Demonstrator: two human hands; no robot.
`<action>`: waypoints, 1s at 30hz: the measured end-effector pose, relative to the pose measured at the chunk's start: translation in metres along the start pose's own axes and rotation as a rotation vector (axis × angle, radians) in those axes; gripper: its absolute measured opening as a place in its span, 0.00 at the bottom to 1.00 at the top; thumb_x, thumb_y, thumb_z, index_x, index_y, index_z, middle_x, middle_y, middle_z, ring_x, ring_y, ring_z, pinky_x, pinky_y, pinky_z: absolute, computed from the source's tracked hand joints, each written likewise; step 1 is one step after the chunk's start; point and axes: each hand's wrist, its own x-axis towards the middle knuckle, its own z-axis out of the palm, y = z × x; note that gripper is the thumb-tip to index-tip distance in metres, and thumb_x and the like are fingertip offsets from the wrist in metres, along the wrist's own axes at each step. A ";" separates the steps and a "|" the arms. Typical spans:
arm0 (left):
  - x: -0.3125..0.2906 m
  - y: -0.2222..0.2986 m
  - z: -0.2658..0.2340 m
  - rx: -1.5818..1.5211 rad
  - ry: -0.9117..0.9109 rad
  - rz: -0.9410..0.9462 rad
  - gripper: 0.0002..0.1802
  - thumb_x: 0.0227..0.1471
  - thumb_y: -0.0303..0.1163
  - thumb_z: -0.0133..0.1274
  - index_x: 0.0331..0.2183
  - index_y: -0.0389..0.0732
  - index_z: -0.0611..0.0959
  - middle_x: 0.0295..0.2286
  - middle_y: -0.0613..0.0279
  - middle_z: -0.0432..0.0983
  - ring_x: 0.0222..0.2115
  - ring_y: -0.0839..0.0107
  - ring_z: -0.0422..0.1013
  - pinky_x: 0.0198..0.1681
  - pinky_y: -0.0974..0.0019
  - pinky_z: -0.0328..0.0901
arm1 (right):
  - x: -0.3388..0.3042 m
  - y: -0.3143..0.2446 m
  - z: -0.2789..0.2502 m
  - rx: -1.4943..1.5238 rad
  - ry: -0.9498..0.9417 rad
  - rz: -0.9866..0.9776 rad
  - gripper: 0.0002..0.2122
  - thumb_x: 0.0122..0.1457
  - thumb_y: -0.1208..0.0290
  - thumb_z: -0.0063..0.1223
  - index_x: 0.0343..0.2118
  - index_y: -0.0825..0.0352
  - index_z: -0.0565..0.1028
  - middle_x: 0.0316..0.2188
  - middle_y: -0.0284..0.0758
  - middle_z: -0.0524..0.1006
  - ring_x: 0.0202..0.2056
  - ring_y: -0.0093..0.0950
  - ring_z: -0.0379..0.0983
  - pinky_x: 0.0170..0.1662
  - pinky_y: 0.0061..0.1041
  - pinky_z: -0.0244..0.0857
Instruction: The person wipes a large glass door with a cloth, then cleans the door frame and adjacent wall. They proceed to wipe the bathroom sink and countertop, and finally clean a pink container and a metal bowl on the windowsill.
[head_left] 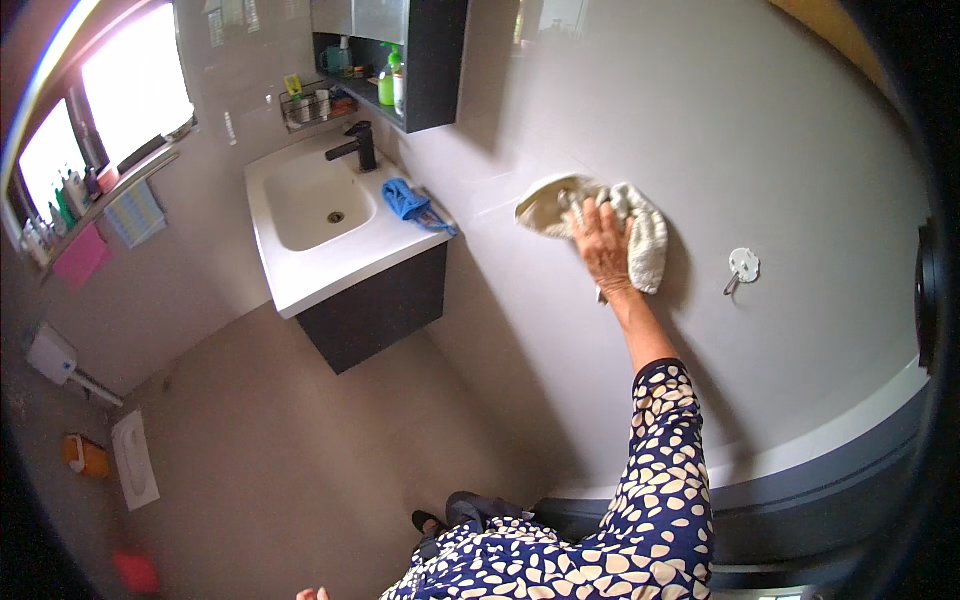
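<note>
My right hand (603, 245) presses a cream-coloured cloth (648, 235) against the pale glossy wall (800, 130), its fingers pointing up and laid over the fabric. The cloth is bunched under the palm, with one part spread out to the left and another hanging down beside the wrist. Of my left hand (312, 594) only some fingertips show at the lower edge, so what it does is hidden. To the left of the cloth, a crumpled blue cloth (408, 203) lies on the rim of the white washbasin (340, 268).
A white wall hook (743, 265) is fixed right of my hand. The basin has a black tap (355, 147) and a dark cabinet (375, 305) below. A dark shelf unit (435, 70) holds bottles. Further left are a windowsill with bottles (75, 190) and a squat toilet (134, 460).
</note>
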 end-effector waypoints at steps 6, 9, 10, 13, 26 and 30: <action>0.089 0.076 0.036 -0.182 0.010 0.414 0.16 0.39 0.38 0.58 0.33 0.43 0.78 0.33 0.60 0.72 0.39 0.61 0.67 0.42 0.60 0.61 | -0.011 -0.035 0.018 0.006 -0.045 -0.124 0.12 0.52 0.65 0.49 0.39 0.60 0.75 0.46 0.36 0.67 0.48 0.34 0.60 0.45 0.49 0.55; 0.093 0.147 0.026 -0.253 -0.027 0.652 0.15 0.40 0.37 0.57 0.33 0.43 0.78 0.35 0.59 0.71 0.40 0.61 0.65 0.43 0.59 0.59 | -0.030 -0.052 0.034 0.205 -0.133 -0.138 0.15 0.53 0.73 0.45 0.44 0.67 0.72 0.48 0.40 0.65 0.53 0.36 0.56 0.53 0.52 0.54; 0.091 0.163 0.018 -0.289 -0.074 0.708 0.14 0.40 0.36 0.57 0.33 0.43 0.78 0.36 0.59 0.70 0.41 0.61 0.63 0.45 0.58 0.57 | -0.029 -0.058 0.028 0.152 -0.105 -0.184 0.15 0.53 0.73 0.43 0.45 0.70 0.70 0.49 0.40 0.65 0.55 0.38 0.54 0.56 0.52 0.49; 0.070 0.212 0.006 -0.302 -0.046 0.948 0.17 0.39 0.39 0.58 0.34 0.43 0.78 0.34 0.60 0.72 0.39 0.60 0.66 0.42 0.61 0.60 | -0.027 -0.072 0.045 0.342 0.000 -0.137 0.12 0.50 0.70 0.45 0.37 0.66 0.73 0.45 0.37 0.67 0.53 0.37 0.56 0.56 0.53 0.46; 0.114 0.405 0.027 -0.244 -0.162 1.461 0.16 0.39 0.38 0.60 0.34 0.43 0.79 0.34 0.59 0.72 0.39 0.60 0.66 0.42 0.60 0.59 | 0.075 0.059 -0.055 -0.204 0.220 0.531 0.18 0.47 0.77 0.50 0.44 0.56 0.74 0.48 0.36 0.64 0.43 0.38 0.62 0.43 0.41 0.55; 0.137 0.430 0.008 -0.230 -0.197 1.490 0.17 0.39 0.38 0.60 0.33 0.43 0.79 0.34 0.60 0.72 0.38 0.61 0.66 0.41 0.59 0.60 | 0.091 0.107 -0.083 -0.502 0.297 0.827 0.15 0.50 0.66 0.51 0.44 0.56 0.74 0.46 0.38 0.64 0.43 0.40 0.59 0.42 0.40 0.53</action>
